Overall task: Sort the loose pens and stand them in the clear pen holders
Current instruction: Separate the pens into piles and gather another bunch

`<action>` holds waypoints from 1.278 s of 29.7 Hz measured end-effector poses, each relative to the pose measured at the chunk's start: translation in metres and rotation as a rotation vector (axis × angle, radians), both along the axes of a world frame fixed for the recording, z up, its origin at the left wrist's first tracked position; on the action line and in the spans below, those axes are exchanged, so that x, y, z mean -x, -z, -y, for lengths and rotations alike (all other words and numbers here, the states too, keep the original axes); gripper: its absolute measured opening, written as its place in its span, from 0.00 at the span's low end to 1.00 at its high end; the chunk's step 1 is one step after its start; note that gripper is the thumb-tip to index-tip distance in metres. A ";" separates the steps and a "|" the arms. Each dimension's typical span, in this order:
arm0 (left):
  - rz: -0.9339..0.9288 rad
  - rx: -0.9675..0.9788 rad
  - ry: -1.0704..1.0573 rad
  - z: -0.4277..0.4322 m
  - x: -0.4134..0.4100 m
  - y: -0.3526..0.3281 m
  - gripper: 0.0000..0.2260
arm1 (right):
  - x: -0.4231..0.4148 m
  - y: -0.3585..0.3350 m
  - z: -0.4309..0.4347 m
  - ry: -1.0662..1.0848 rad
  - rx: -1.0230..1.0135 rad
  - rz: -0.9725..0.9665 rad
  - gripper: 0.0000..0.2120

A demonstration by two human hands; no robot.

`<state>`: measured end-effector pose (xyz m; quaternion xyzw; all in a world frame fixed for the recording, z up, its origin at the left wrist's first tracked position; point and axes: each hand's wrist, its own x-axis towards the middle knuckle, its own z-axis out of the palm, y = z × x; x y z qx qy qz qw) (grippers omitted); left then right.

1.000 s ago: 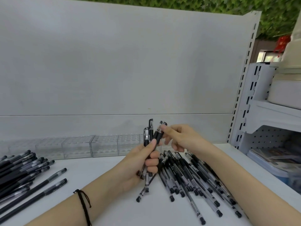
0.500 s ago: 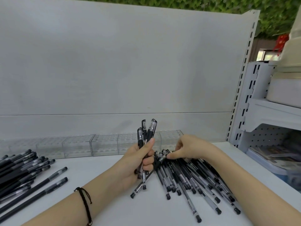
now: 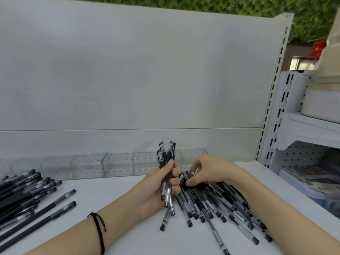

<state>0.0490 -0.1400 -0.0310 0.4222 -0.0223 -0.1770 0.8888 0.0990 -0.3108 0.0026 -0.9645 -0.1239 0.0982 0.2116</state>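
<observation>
My left hand grips a small bunch of black pens upright, caps pointing up, just above the white shelf. My right hand lies on top of the loose pile of black pens to the right, its fingers curled down onto the pens' upper ends; whether it pinches one I cannot tell. A row of clear pen holders stands along the back panel behind both hands, with no pens visible in them.
A second heap of black pens lies at the left edge of the white shelf, with two pens apart from it. A white slotted upright and a side shelf unit with boxes bound the right.
My right hand left the bunch held in my left hand and came down onto the pen pile. My left hand stayed almost in place with the bunch.
</observation>
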 end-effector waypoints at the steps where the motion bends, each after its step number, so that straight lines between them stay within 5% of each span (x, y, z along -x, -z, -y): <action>1: 0.003 0.002 -0.001 0.000 0.000 -0.001 0.09 | 0.000 0.000 0.000 0.007 -0.030 -0.009 0.25; 15: -0.002 0.004 -0.019 -0.002 0.000 -0.002 0.05 | -0.005 0.005 -0.001 0.024 -0.263 -0.142 0.17; 22: -0.025 0.023 -0.053 -0.004 -0.001 -0.002 0.05 | -0.003 -0.012 0.012 -0.023 -0.857 -0.334 0.03; 29: -0.029 -0.016 0.024 -0.002 0.008 -0.009 0.06 | -0.002 -0.014 0.005 -0.104 -1.285 -0.414 0.09; 38: 0.058 -0.130 0.091 0.001 0.016 -0.012 0.11 | 0.002 -0.009 -0.008 -0.175 -1.195 -0.173 0.11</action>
